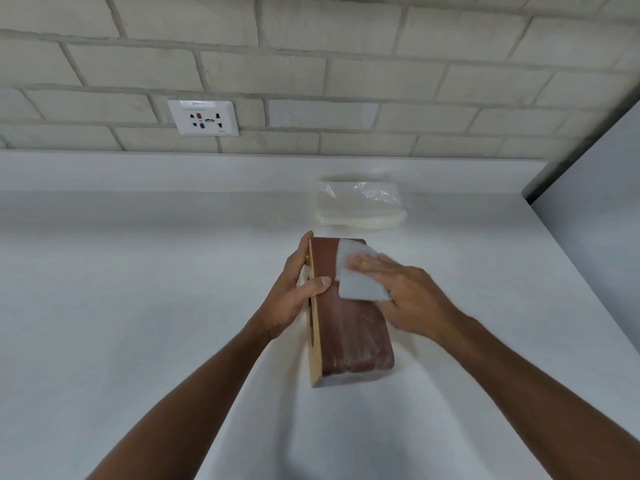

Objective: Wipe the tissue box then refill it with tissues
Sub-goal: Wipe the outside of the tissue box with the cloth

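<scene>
Wipe step underway, refill not begun: L hand (294, 299) grips tissue box (349, 327) tipped on its side mid-countertop (138, 271), R hand (405, 296) flat, pressing cloth (353, 271) on its brown face; tissue pack (360, 204) sits in plastic near back edge.

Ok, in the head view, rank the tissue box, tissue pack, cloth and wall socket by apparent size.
1. tissue box, closest.
2. tissue pack, farther back.
3. cloth and wall socket: too alike to rank; the right hand covers part of the cloth.
</scene>
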The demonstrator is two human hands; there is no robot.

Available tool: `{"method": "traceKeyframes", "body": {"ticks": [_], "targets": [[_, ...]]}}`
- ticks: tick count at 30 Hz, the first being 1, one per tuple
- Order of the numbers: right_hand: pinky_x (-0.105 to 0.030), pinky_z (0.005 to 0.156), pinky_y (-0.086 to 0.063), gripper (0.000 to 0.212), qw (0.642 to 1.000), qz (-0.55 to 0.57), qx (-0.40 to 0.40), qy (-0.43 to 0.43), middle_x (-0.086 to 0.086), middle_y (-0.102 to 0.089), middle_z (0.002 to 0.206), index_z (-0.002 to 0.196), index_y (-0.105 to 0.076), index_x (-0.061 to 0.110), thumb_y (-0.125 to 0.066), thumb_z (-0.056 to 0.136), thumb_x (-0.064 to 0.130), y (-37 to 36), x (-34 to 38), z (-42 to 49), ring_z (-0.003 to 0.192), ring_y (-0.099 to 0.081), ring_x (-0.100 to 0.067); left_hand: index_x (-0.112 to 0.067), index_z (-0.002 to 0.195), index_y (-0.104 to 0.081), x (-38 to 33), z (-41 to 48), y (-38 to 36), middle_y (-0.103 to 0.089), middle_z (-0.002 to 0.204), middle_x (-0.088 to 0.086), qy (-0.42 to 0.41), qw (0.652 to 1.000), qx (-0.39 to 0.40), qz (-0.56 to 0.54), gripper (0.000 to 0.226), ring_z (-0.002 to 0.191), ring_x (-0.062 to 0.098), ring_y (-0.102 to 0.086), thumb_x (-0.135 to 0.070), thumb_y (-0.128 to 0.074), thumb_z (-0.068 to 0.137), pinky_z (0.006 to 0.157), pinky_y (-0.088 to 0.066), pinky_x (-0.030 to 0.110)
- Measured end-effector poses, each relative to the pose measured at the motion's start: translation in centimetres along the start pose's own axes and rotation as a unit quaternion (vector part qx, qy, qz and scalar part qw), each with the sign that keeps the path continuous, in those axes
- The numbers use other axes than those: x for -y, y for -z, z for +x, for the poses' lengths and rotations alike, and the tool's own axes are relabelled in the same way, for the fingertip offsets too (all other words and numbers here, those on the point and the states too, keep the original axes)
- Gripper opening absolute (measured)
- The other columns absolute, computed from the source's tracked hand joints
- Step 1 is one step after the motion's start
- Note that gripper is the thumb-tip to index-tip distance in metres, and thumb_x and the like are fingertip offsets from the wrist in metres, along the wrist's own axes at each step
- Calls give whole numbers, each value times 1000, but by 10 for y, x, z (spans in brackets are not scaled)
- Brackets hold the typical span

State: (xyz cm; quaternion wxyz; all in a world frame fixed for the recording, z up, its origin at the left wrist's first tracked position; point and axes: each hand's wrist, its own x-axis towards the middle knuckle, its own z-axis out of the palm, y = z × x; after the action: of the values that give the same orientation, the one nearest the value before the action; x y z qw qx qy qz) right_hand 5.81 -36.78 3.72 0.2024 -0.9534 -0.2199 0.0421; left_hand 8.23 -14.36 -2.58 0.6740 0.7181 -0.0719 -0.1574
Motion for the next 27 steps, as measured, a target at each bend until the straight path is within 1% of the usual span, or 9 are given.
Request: {"method": "traceKeyframes", "body": {"ticks": [2,4,8,11,16,18,22,25,27], "targets": [[-35,110,-34,59,998,-5,-21,-62,13,-37,150,145,-39,33,-39,86,31,10,-9,8,140,-33,-19,-43,162,-18,1,1,1,-35,149,-37,1,1000,6,2,94,140,-18,-32,-47,-69,83,114,-35,19],[-29,111,-30,51,997,-7,-33,-67,8,-40,150,144,-41,28,-46,94,25,9,-5,24,139,-37,-20,-42,162,-17,0,1,1,-35,150,-37,1,1000,9,-1,91,138,-19,-34,-41,-67,87,108,-37,15],[-33,111,-34,50,998,-12,-42,-48,8,-40,151,144,-41,29,-48,96,21,1,24,49,138,-37,-11,-42,163,-16,-2,2,1,-35,154,-34,-7,1000,6,7,100,146,-12,-29,-51,-69,78,115,-33,22],[-33,115,-26,52,999,-26,28,-23,14,-29,155,147,-33,35,-40,97,23,1,24,36,143,-23,-8,-46,159,-17,-1,1,2,-35,157,-29,-8,1000,6,16,98,150,-3,-28,-50,-69,77,120,-30,30],[-39,96,-43,50,994,-24,-8,-109,2,-51,143,144,-38,37,-46,96,25,12,2,39,128,-48,-30,-43,161,-18,-1,0,-1,-38,151,-36,-1,1000,2,-3,90,141,-14,-37,-40,-68,86,108,-40,18],[-35,97,-40,49,996,-28,-24,-82,7,-49,143,142,-42,35,-44,94,24,9,21,53,125,-49,-23,-41,163,-18,-4,-1,0,-39,156,-27,0,1000,8,-2,95,145,-7,-36,-43,-70,84,114,-40,24],[-35,117,-25,60,999,-19,44,-9,14,-34,153,146,-36,35,-26,87,36,-3,22,41,142,-29,-10,-39,164,-16,-4,-2,3,-34,166,-15,-4,1000,15,5,101,153,5,-31,-43,-72,79,127,-29,42],[-45,108,-38,55,997,-17,22,-69,8,-44,149,146,-35,37,-37,91,36,9,-9,34,136,-41,-27,-45,161,-19,-6,-4,0,-34,164,-21,-2,1000,1,-4,96,150,-1,-32,-47,-70,80,126,-32,41],[-40,103,-42,53,996,-26,-2,-90,1,-50,144,145,-38,34,-45,94,24,11,-9,45,127,-49,-28,-46,161,-18,-7,-4,-1,-35,163,-20,-1,1000,1,-3,96,149,0,-34,-49,-70,81,125,-34,42]]}}
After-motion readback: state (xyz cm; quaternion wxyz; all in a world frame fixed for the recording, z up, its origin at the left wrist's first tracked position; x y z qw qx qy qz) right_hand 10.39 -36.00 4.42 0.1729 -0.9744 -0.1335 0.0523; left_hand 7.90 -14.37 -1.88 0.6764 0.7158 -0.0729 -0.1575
